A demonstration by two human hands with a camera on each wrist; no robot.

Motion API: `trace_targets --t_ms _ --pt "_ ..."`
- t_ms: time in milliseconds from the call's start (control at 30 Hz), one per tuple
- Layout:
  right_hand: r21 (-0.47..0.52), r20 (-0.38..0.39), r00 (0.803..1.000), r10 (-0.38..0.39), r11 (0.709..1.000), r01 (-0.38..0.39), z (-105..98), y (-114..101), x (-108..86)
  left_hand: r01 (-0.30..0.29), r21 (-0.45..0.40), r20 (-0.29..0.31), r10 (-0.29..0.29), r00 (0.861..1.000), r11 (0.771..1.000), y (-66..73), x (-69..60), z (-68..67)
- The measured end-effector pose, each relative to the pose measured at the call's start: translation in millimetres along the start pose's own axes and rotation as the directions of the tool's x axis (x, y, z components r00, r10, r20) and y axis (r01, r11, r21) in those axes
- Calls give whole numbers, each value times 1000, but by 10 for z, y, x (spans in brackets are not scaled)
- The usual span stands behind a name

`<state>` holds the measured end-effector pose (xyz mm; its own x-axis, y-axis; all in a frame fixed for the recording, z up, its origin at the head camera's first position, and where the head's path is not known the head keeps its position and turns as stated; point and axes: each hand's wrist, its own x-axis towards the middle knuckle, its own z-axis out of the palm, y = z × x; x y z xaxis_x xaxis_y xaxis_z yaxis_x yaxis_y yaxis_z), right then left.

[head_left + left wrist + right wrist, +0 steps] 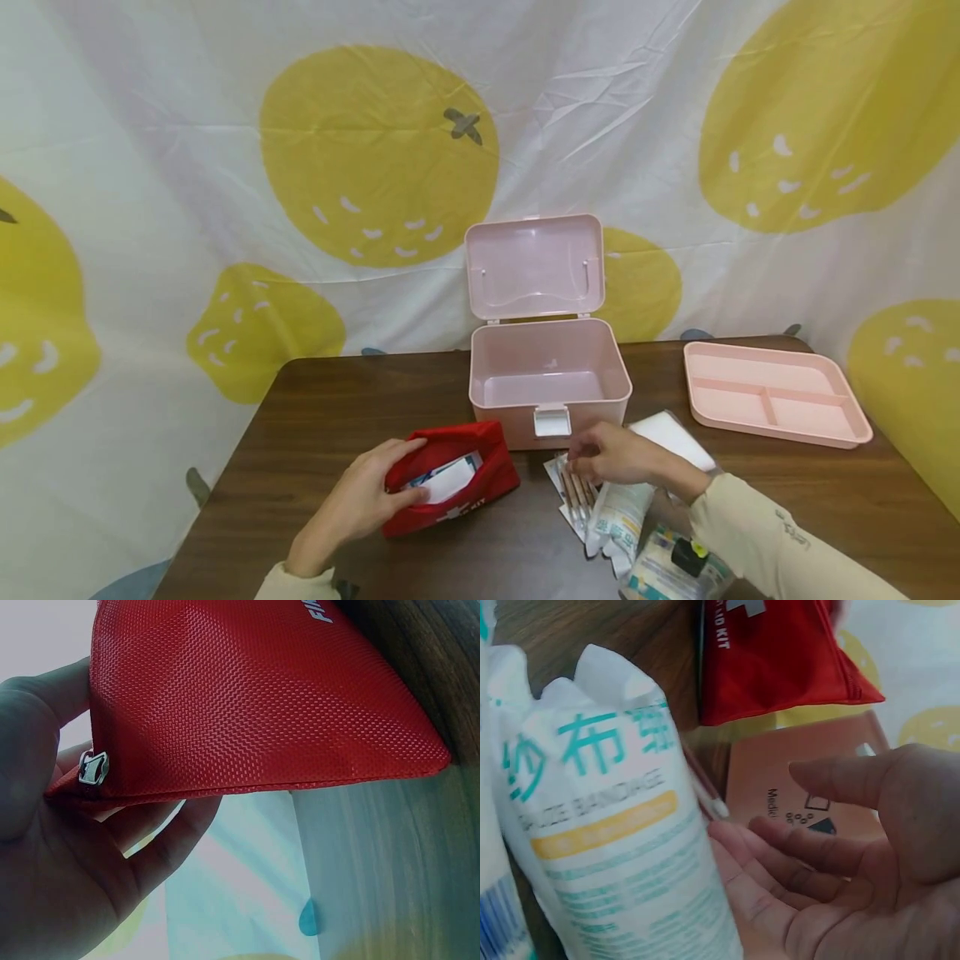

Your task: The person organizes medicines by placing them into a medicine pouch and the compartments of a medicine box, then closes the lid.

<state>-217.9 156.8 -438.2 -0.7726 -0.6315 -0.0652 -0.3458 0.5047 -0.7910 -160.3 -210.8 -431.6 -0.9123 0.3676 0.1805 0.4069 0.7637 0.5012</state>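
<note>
On the table, a red first aid pouch (pixel 495 475) gapes at the top, with white and blue packets (pixel 450 479) inside. My left hand (pixel 367 487) grips its left end; in the left wrist view the fingers and thumb lie round the edge by the zip pull (pixel 94 768). To the right, my right hand (pixel 618 454) is over a pack of brown-stemmed swabs (pixel 579 497). In the right wrist view its thumb stands apart from the loosely bent fingers, whose tips are beside a swab end. A wrapped gauze bandage (pixel 615 825) lies beside that hand.
Behind the hands stands a pink medicine box (pixel 551 362), its lid (pixel 536 267) raised. A pink divided tray (pixel 776 392) is at the back right. A white packet (pixel 675 437) and a clear bag of supplies (pixel 671 571) lie around the right forearm. A patterned cloth (pixel 187 167) hangs behind.
</note>
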Motion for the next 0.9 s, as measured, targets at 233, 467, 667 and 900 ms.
trace_targets --t_ms 233,467,667,900 --pt "90 -52 992 115 990 -110 88 69 8 11 2 -1 -11 1000 1000 -2 0 6" --pt "80 -99 975 199 978 -192 114 93 7 9 2 1 -9 1000 1000 6 1 -9" --pt "10 -169 956 242 970 -243 113 75 -5 14 -1 5 -14 1000 1000 15 2 -15" --pt "-29 -230 896 378 918 -395 128 83 -2 13 -4 5 -13 1000 1000 1 0 -4"
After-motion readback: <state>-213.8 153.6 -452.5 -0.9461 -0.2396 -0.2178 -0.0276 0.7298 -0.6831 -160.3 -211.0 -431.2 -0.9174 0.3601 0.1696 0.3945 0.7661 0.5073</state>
